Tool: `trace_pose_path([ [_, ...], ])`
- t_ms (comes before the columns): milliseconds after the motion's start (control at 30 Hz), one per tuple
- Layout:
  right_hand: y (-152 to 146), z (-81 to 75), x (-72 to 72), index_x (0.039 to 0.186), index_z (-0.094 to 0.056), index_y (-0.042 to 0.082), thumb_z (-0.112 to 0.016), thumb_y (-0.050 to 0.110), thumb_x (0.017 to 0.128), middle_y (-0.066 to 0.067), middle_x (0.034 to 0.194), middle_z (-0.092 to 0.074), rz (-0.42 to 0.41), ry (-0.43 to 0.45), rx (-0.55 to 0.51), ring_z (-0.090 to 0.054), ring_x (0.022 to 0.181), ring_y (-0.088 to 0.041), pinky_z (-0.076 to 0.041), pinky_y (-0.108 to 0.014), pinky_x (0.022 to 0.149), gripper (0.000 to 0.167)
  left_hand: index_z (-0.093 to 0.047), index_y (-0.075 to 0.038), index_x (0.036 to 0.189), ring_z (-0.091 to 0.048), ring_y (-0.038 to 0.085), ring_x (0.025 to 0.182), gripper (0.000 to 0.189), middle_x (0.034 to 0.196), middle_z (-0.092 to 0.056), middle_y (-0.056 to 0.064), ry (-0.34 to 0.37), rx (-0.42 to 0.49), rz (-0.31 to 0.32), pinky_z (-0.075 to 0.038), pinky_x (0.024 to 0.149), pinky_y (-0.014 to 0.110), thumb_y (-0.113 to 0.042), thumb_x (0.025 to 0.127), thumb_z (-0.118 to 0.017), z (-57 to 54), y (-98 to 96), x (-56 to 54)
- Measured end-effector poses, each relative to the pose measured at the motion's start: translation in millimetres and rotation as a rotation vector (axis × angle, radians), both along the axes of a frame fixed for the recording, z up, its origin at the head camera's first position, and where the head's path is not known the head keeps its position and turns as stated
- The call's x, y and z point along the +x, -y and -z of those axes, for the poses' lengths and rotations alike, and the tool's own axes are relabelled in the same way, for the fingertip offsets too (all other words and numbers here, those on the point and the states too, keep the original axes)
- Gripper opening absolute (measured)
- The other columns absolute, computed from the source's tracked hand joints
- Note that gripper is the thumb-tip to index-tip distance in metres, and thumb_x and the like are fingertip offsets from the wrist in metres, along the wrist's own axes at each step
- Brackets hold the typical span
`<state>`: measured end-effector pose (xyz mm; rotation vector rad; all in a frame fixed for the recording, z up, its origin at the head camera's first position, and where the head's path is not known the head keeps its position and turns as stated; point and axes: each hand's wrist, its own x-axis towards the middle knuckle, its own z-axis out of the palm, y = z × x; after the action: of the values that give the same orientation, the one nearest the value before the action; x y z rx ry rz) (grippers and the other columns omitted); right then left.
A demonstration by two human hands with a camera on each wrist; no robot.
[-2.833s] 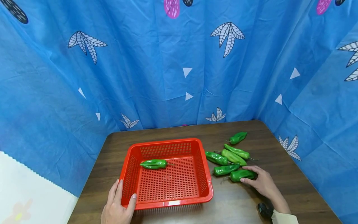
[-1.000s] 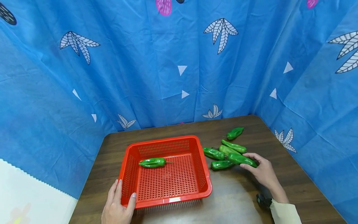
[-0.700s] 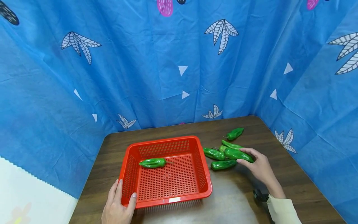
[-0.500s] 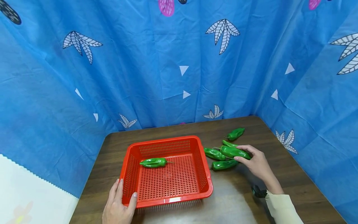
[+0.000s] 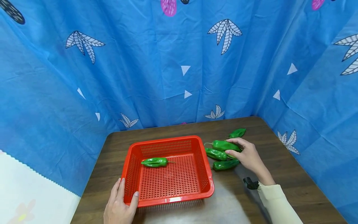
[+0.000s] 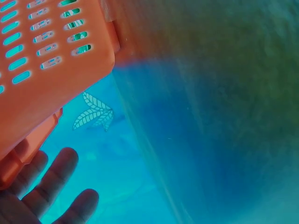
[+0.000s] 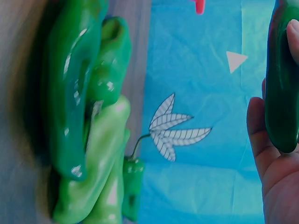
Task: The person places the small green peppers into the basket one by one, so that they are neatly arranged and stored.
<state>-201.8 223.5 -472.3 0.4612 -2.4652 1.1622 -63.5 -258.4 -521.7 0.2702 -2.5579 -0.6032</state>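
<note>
My right hand [image 5: 247, 155] holds a glossy green pepper [image 5: 223, 145] between thumb and fingers, its stem pointing left. In the right wrist view this pepper [image 7: 281, 93] is up off the table, its lower end near the palm. Below it on the table lie other green peppers [image 5: 216, 154], some dark and some pale. My left hand [image 5: 118, 207] grips the front left corner of a red plastic basket [image 5: 167, 200], thumb at the front rim and fingers along the left side. One green pepper [image 5: 154, 162] lies inside the basket.
A separate green pepper [image 5: 237, 133] lies toward the back right of the brown wooden table [image 5: 156, 134]. A blue patterned curtain [image 5: 167, 77] surrounds the table at the back and sides. A white cloth [image 5: 30, 186] is at the lower left.
My right hand took hold of the nearest pepper, lifted it and moved it left and back over the others. The left hand stays at the basket corner.
</note>
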Motion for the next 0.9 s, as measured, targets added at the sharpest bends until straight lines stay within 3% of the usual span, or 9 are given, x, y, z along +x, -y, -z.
trace_pose_path([
  [400, 29, -22.3, -10.1, 0.117, -0.07, 0.022, -0.084, 0.025, 0.081, 0.004, 0.108, -0.073, -0.103, -0.004, -0.035, -0.068, 0.089, -0.005, -0.056, -0.019, 0.077, 0.04, -0.05, -0.003, 0.147, -0.062, 0.043, 0.114, 0.076, 0.147, -0.049, 0.018, 0.02, -0.008, -0.022, -0.052, 0.083, 0.065, -0.042, 0.086, -0.074, 2.0, -2.7, 0.4],
  [567, 44, -25.1, -15.4, 0.117, -0.07, 0.022, -0.084, 0.021, 0.081, 0.005, 0.11, -0.072, -0.163, 0.002, -0.066, -0.068, 0.091, -0.006, -0.057, -0.021, 0.078, 0.038, -0.05, -0.003, 0.147, -0.062, 0.043, 0.115, 0.076, 0.147, -0.049, 0.017, 0.017, -0.016, -0.022, -0.053, 0.082, 0.064, -0.041, 0.086, -0.074, 0.9, -3.1, 1.2],
  [900, 69, -29.8, -20.8, 0.116, -0.07, 0.019, -0.084, 0.021, 0.081, 0.0, 0.109, -0.074, -0.203, 0.0, -0.07, -0.07, 0.09, -0.01, -0.058, -0.024, 0.079, 0.038, -0.052, -0.003, 0.145, -0.063, 0.042, 0.114, 0.076, 0.145, -0.051, 0.017, 0.005, -0.036, -0.028, -0.054, 0.082, 0.064, -0.042, 0.084, -0.075, 0.2, -1.2, 1.5],
])
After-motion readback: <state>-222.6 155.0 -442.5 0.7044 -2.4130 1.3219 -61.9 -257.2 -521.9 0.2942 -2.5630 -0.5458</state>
